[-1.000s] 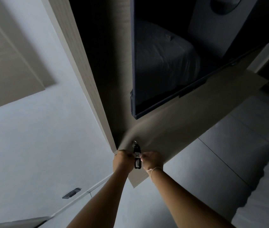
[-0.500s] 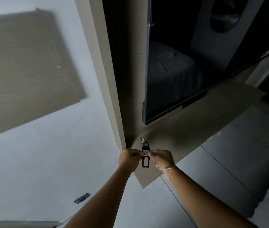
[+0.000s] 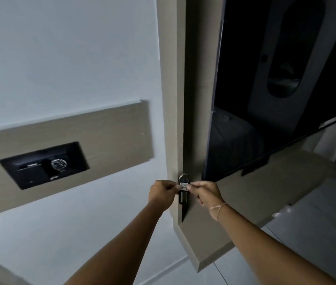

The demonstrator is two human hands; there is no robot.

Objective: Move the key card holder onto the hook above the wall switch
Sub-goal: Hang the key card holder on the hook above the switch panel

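A small black key card holder (image 3: 183, 197) with a white label and a metal ring on top hangs between my two hands, in front of a beige wood panel. My left hand (image 3: 162, 192) pinches its left side and my right hand (image 3: 205, 192) pinches its right side at the label. On the wall to the left, a black recessed switch panel (image 3: 43, 164) with a round silver part sits in a beige wood band (image 3: 111, 138). I cannot make out a hook.
A tall beige wood panel (image 3: 173, 99) runs up the middle, with a dark wall-mounted screen (image 3: 265, 89) to its right. A beige shelf (image 3: 255, 196) juts out below the screen. The white wall (image 3: 70, 48) fills the left; grey floor tiles lie at lower right.
The view has swung to the left, bringing the black switch panel into sight. Both hands still hold the key card holder in front of the wood panel.
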